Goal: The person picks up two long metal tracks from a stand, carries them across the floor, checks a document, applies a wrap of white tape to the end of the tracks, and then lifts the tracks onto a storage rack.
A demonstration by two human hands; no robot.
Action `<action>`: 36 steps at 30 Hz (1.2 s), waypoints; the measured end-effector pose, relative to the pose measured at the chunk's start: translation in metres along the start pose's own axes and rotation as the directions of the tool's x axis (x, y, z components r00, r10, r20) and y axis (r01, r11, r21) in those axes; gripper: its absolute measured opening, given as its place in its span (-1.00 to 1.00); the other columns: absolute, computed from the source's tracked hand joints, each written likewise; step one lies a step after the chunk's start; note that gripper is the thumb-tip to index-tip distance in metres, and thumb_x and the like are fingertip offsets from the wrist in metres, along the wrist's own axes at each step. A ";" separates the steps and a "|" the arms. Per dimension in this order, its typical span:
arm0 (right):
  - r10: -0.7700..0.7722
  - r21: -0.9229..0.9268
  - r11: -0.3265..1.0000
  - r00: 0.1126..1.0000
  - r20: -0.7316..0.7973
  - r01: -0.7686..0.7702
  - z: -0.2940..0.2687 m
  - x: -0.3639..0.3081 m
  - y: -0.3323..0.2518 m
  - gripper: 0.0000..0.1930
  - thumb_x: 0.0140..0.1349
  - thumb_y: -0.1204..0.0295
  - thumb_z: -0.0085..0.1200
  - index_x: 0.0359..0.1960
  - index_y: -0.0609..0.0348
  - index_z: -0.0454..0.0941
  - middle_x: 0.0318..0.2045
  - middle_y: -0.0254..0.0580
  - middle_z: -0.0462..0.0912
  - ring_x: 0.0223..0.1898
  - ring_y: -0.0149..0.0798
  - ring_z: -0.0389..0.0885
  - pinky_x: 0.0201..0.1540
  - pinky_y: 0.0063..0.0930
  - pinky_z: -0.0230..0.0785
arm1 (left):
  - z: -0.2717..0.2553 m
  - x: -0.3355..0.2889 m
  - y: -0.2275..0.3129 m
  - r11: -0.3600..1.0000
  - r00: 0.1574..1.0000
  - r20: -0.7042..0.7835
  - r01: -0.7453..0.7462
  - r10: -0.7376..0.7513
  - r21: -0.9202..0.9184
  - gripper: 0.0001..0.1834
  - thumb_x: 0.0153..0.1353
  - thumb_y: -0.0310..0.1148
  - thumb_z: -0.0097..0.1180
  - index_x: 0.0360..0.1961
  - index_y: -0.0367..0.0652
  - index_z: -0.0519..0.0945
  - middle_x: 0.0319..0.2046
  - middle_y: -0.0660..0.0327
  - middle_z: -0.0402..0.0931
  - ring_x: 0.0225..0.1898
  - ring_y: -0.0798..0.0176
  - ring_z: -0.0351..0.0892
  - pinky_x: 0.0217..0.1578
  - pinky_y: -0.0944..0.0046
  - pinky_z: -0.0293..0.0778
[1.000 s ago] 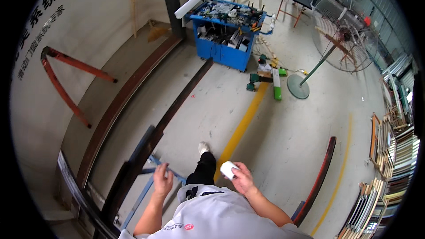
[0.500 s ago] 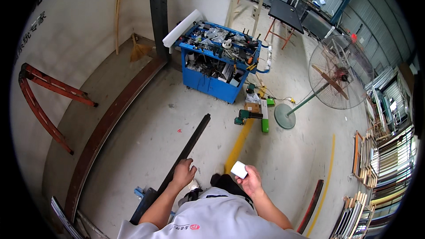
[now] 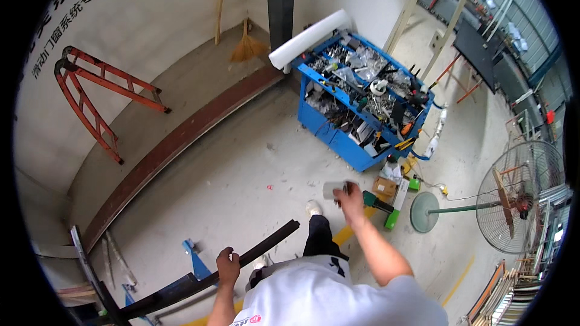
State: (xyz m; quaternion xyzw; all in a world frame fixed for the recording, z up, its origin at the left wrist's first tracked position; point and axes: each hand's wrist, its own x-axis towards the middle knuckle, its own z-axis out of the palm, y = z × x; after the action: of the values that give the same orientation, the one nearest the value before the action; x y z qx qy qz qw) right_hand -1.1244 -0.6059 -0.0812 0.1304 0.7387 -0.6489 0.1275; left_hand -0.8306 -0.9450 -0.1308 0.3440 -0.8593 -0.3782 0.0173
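A pale, whitish small piece with rounded edges (image 3: 333,191) sits in the closed fingers of my right hand (image 3: 350,202), held out over the floor. Motion blurs it, so its kind is unclear. At the lower middle, my left hand (image 3: 228,267) is closed around a long dark bar (image 3: 269,242). This bar slants from the lower left up to its free end near the middle. A blue metal stand (image 3: 196,261) shows beside the bar, left of my left hand.
Ahead stands a blue tool cart (image 3: 338,140) heaped with tools and hardware, a white roll (image 3: 311,37) on its edge. A green power tool (image 3: 376,201), cartons (image 3: 384,187) and a large fan (image 3: 513,199) stand to the right. An orange ladder (image 3: 115,81) leans at the left wall.
My view has turned, shifting the cart and fan rightward. My right hand has reached forward with the pale piece. My left hand stays at the bar, its fingers more curled.
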 end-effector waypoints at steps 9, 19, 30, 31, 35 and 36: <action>-0.502 -0.644 0.670 0.864 -0.029 0.368 -0.069 0.230 -0.077 -0.35 0.05 0.27 0.37 0.16 0.29 0.43 -0.03 0.09 0.61 0.02 0.15 0.52 0.12 -0.05 0.35 | 0.068 -0.033 0.088 0.989 0.993 -0.091 0.091 -0.080 0.120 -0.78 0.22 -0.44 0.06 -0.19 -0.37 0.61 -0.37 -0.06 0.60 -0.35 0.04 0.60 -0.26 0.09 0.48; -0.481 -0.885 0.398 0.876 0.024 0.243 -0.106 0.369 -0.093 -0.39 0.02 0.20 0.33 0.14 0.10 0.49 -0.02 -0.04 0.63 0.12 0.10 0.45 0.20 0.11 0.20 | 0.080 -0.010 0.101 0.948 0.950 -0.068 0.309 -0.305 0.076 -0.76 0.12 -0.44 0.08 -0.24 -0.38 0.60 -0.34 -0.12 0.59 -0.27 -0.11 0.59 -0.19 0.05 0.48; -0.196 -0.904 0.341 0.960 0.202 0.259 -0.106 0.413 -0.053 -0.30 0.05 0.21 0.33 0.22 0.22 0.39 0.06 0.16 0.58 0.18 0.19 0.48 0.24 0.03 0.32 | 0.092 -0.021 0.084 0.964 0.950 -0.179 0.266 -0.257 0.027 -0.69 0.10 -0.41 0.14 -0.15 -0.37 0.63 -0.24 -0.12 0.62 -0.16 -0.16 0.60 -0.05 0.01 0.49; -0.124 -0.910 0.348 0.973 0.195 0.227 -0.103 0.405 -0.064 -0.27 0.05 0.20 0.36 0.24 0.24 0.37 0.10 0.17 0.56 0.20 0.20 0.46 0.24 0.05 0.31 | 0.089 -0.024 0.078 0.965 0.952 -0.171 0.262 -0.255 0.020 -0.68 0.09 -0.42 0.14 -0.14 -0.37 0.63 -0.22 -0.12 0.62 -0.14 -0.16 0.60 -0.03 0.01 0.49; -0.398 -0.937 0.250 0.908 0.131 0.245 -0.094 0.362 -0.077 -0.25 0.08 0.18 0.39 0.26 0.26 0.36 0.16 0.13 0.51 0.23 0.20 0.42 0.23 0.11 0.30 | 0.089 -0.043 0.080 0.950 0.909 -0.288 0.261 -0.302 -0.173 -0.66 0.08 -0.46 0.16 -0.10 -0.38 0.61 -0.17 -0.10 0.62 -0.06 -0.14 0.59 0.04 0.02 0.48; -0.456 -0.929 0.258 0.881 0.125 0.265 -0.092 0.351 -0.076 -0.25 0.10 0.17 0.38 0.27 0.26 0.36 0.16 0.13 0.50 0.23 0.20 0.42 0.23 0.12 0.29 | 0.088 -0.050 0.082 0.956 0.896 -0.341 0.237 -0.284 -0.173 -0.67 0.08 -0.47 0.15 -0.10 -0.39 0.61 -0.16 -0.10 0.62 -0.05 -0.13 0.59 0.05 0.02 0.48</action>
State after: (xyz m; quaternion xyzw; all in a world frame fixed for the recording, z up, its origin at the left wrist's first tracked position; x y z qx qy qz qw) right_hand -1.4812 -0.5144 -0.1250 -0.0831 0.9895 -0.1127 -0.0367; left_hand -0.8657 -0.8197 -0.1277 0.5181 -0.7616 -0.3608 0.1464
